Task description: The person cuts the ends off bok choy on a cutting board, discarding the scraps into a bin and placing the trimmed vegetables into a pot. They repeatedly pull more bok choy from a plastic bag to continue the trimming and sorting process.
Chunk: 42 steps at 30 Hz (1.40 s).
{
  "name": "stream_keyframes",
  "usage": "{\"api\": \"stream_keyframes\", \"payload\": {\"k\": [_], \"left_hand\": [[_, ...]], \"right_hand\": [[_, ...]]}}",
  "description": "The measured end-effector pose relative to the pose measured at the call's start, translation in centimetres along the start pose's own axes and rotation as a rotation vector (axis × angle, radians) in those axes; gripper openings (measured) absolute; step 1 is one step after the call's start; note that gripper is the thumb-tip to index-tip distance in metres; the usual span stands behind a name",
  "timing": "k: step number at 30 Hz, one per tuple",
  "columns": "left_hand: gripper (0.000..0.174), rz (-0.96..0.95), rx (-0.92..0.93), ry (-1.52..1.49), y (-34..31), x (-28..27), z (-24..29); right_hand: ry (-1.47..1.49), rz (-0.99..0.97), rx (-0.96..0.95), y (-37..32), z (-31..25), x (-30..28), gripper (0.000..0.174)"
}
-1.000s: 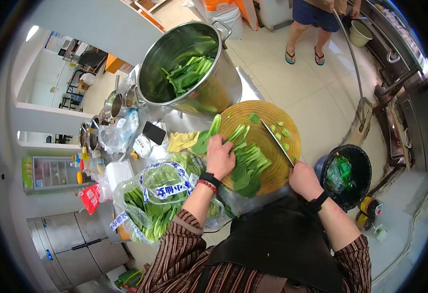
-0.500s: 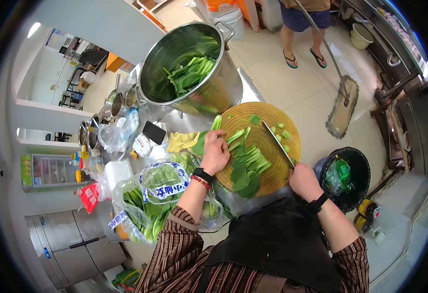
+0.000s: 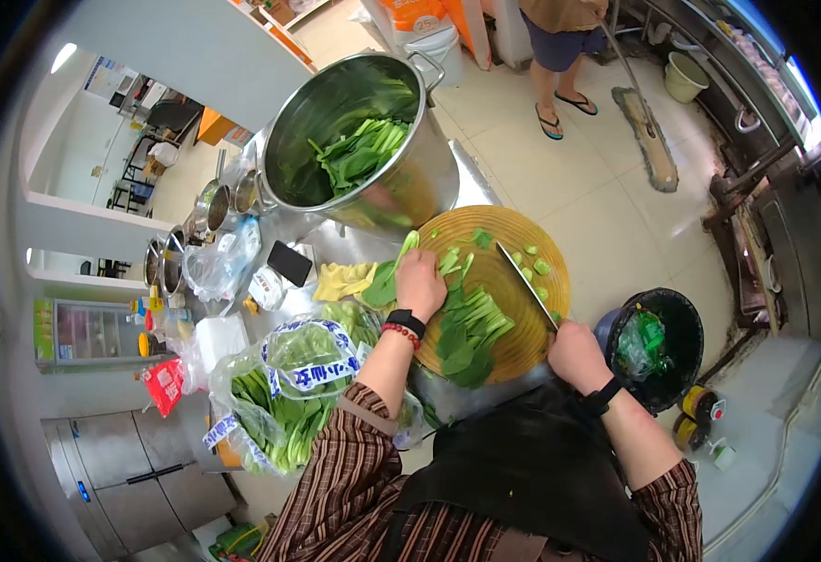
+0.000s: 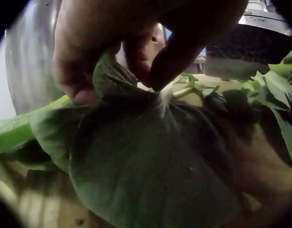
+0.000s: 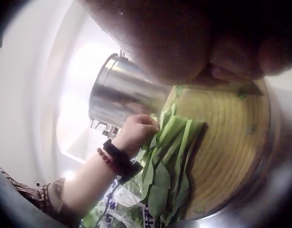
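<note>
At the left edge of the round wooden chopping board, my left hand pinches leafy green stalks. The left wrist view shows the thumb and fingertips closed on a stem above a broad dark leaf. A pile of leafy greens lies on the board just right of this hand, stalk ends toward the knife. My right hand grips the knife by its handle at the board's right edge. Its blade points away across the board, beside several small cut-off stem ends.
A tall steel pot holding greens stands behind the board. Left of the board lie a plastic bag of greens, a yellow cloth and a phone. A black-lined bin stands at right. Beyond, a person holds a mop.
My left hand drew back slightly to the left with the stalks, then came forward over the board's edge. The right hand and knife stay in place. The person's mop has swung across the floor.
</note>
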<state>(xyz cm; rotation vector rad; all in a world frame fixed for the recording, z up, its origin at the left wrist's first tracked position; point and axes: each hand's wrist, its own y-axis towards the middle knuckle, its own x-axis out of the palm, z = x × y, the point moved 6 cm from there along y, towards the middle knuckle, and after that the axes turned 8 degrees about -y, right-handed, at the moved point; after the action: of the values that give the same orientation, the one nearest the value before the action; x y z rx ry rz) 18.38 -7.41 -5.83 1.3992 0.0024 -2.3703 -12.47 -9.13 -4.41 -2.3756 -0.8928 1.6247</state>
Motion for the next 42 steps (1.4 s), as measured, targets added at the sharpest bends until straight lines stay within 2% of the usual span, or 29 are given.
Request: {"api": "stream_keyframes", "payload": {"k": [2,4,10,14,17,19,21,23,25,27,28,34,40,42], "left_hand": [[0.008,-0.003,-0.012,-0.034,-0.4,-0.7,0.9],[0.010,-0.067,0.042,0.058,-0.5,-1.0,2.3],[0.015,-0.171,0.098,0.156,-0.3,0.2,2.2],[0.013,-0.146,0.150,0.128,0.4,0.8,1.4],[0.012,-0.158,0.082,0.109,1.4,1.2,0.6],[0.013,-0.181,-0.167,-0.168,2.4,1.1,-1.0],[0.015,-0.165,-0.158,-0.255,2.6,1.0,-0.7],[0.011,-0.204,-0.002,-0.106,2.3,1.0,0.7],[0.011,-0.220,-0.006,-0.061,2.0,0.9,1.6],[0.012,-0.118,0.155,0.024,1.6,0.6,2.6],[0.010,-0.186,0.102,0.055,1.3,1.1,2.3],[0.008,-0.099,0.065,-0.064,0.7,0.8,1.7],[0.011,-0.147,-0.063,-0.175,1.1,1.0,-0.6],[0.010,-0.130,0.006,-0.137,0.8,0.2,1.1]], "right_hand": [[0.014,-0.021,0.001,0.0,0.0,0.2,0.020],[0.019,-0.027,0.001,0.1,0.0,0.2,0.020],[0.019,-0.037,0.005,-0.1,-0.3,-0.4,0.020],[0.017,-0.043,0.008,-0.1,-0.2,-0.1,0.020],[0.008,-0.046,-0.003,0.0,-0.1,0.1,0.020],[0.012,-0.044,-0.003,0.0,0.0,0.1,0.019],[0.015,-0.045,-0.006,0.0,0.1,0.2,0.019],[0.007,-0.044,0.000,0.1,0.1,0.3,0.019],[0.011,-0.030,-0.008,0.0,-0.1,0.0,0.018],[0.014,-0.020,-0.011,0.0,0.0,0.0,0.018],[0.013,-0.024,-0.022,0.1,0.0,0.2,0.018],[0.011,-0.033,-0.029,0.2,0.1,0.2,0.018],[0.014,-0.033,-0.022,0.1,-0.1,-0.1,0.018],[0.010,-0.037,-0.023,0.1,-0.1,0.0,0.018]]}}
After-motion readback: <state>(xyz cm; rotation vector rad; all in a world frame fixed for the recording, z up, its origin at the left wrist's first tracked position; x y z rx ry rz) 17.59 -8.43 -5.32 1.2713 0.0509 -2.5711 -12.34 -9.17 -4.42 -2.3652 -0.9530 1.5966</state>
